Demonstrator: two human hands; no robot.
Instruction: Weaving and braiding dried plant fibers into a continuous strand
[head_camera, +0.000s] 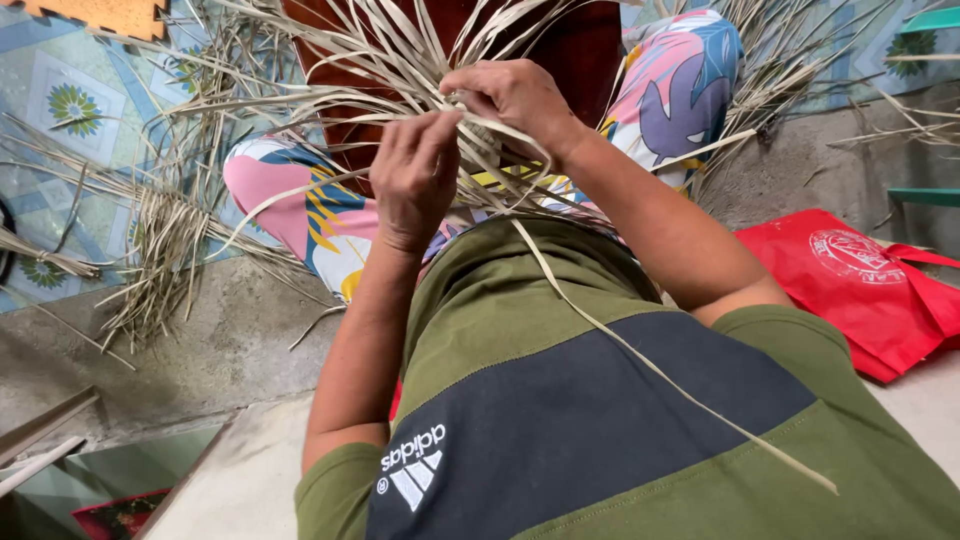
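While both hands work over lap, we pinch pale dried palm-leaf strips (400, 60): left hand (415, 180) fingers pressed together on strands, right hand (515, 100) gripping woven knot. We judge weaving mid-way; next crossing wants taut tension, long loose strip (640, 355) trailing over shirt.

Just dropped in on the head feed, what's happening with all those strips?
A seated person is working pale dried leaf strips with both bare hands. The left hand and right hand pinch the strips together over the lap, where they cross. One long strip trails down across the green shirt. More strips lie on the floor, beside a red bag.
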